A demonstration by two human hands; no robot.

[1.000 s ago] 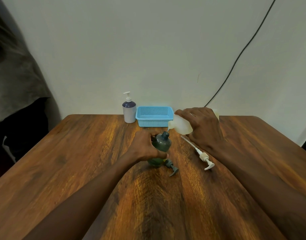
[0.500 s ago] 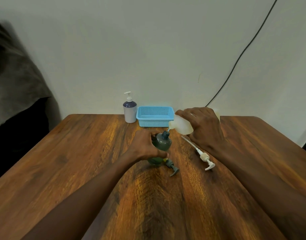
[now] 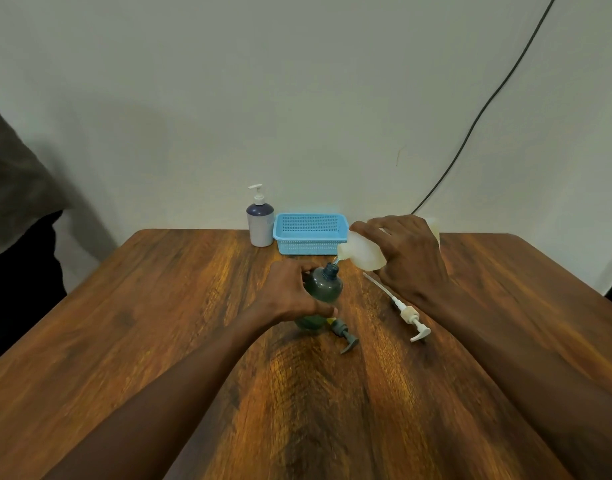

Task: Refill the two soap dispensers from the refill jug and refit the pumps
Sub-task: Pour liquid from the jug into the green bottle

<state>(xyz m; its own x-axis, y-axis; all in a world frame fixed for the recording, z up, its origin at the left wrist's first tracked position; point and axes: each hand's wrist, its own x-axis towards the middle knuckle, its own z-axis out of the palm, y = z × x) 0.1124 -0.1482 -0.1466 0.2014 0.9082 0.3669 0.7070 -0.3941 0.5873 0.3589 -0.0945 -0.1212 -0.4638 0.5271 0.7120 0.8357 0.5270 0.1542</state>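
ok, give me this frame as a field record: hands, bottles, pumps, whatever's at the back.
left hand: grips dark green rounded plastic dispenser bottle, upright, neck open
right hand: holds translucent white plastic refill jug tilted, spout at that neck
loose pumps: dark grey plastic pump beside the green bottle; white long-tubed plastic pump near the right wrist; both lying on brown wooden table
back edge: white-and-purple plastic dispenser, pump fitted, left of light blue perforated plastic basket
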